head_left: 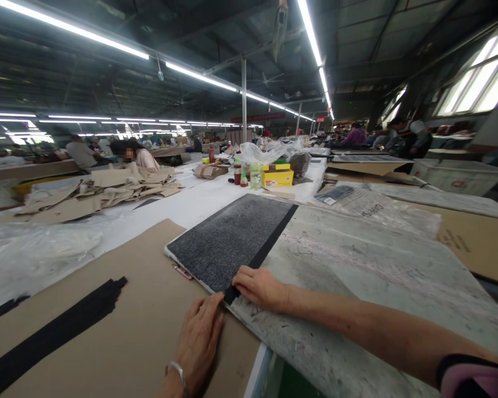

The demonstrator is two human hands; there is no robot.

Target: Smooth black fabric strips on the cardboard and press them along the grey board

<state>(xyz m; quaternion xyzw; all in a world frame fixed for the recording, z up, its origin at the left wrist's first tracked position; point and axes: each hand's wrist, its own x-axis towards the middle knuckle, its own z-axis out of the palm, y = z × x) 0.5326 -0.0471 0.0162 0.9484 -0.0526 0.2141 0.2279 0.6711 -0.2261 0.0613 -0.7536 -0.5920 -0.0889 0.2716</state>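
Observation:
A dark grey speckled carpet piece point(232, 232) lies flat on a worn, pale covered board point(357, 260). Along its right side runs a black fabric strip point(273, 237). With fingers bent and pressed together, my right hand point(259, 286) grips the strip near the carpet's front corner. My left hand point(201, 331), a silver bangle at its wrist, has its fingers stretched out, the tips touching that same corner at the board's edge. Whatever lies under the fingertips is hidden. A stack of black strips point(62, 326) rests to the left on brown sheet material point(149, 309).
Brown offcuts point(120, 185) and clear plastic point(37, 254) lie on the left. Beyond the carpet stand a yellow box point(277, 177) and bottles point(255, 176). A printed plastic bag point(373, 207) lies at the board's far side. Other people sit and stand in the background.

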